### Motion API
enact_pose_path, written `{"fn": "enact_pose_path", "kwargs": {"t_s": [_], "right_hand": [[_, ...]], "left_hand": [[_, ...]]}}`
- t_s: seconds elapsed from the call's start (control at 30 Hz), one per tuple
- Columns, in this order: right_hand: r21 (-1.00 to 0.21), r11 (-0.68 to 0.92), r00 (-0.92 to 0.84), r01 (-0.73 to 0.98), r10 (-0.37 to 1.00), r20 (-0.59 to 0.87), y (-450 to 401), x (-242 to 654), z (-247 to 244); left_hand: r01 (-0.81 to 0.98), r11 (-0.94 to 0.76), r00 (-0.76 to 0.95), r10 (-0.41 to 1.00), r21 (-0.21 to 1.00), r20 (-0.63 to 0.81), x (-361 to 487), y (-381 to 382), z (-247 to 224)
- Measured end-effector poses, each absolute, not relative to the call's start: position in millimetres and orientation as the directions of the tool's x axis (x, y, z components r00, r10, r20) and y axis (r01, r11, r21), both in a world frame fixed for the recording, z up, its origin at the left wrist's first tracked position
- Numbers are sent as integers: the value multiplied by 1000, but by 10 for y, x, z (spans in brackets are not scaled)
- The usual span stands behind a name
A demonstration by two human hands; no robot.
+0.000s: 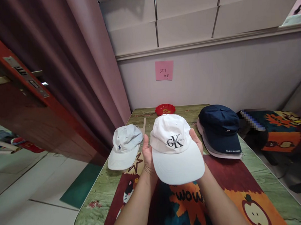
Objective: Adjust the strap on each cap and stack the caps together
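Between my two hands I hold a white baseball cap (pixel 177 163) with black letters on its front, its brim facing me, above the table. My left hand (pixel 148 155) grips its left side, thumb up and the other fingers hidden by the cap. On the opposite side my right hand (pixel 197 142) holds it the same way, mostly hidden behind the crown. A light grey cap (pixel 126 141) with a small dark logo lies on the table to the left. To the right, a navy cap (pixel 220 128) sits on top of paler headwear (pixel 224 156).
A red scalloped dish (pixel 165 109) stands at the back of the green table (pixel 92 201). A colourful printed mat (pixel 228 175) covers the table's middle. A pink note (pixel 164 70) is stuck to the wall. At left are a purple curtain (pixel 93 61) and a wooden door (pixel 38 116).
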State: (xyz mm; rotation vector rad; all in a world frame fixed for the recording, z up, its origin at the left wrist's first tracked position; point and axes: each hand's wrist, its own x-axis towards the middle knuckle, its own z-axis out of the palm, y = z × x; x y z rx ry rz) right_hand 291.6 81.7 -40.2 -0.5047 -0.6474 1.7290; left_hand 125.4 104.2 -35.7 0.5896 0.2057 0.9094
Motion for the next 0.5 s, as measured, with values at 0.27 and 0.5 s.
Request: {"fn": "enact_pose_path", "kwargs": {"t_s": [0.27, 0.5], "right_hand": [[-392, -86, -111, -916, 993, 40, 820, 2840, -486], [-384, -90, -97, -919, 995, -2, 809, 2925, -424]], "left_hand": [[-753, 496, 607, 778, 431, 165, 1286, 996, -238], [-754, 485, 565, 823, 443, 60, 1327, 992, -64]]}}
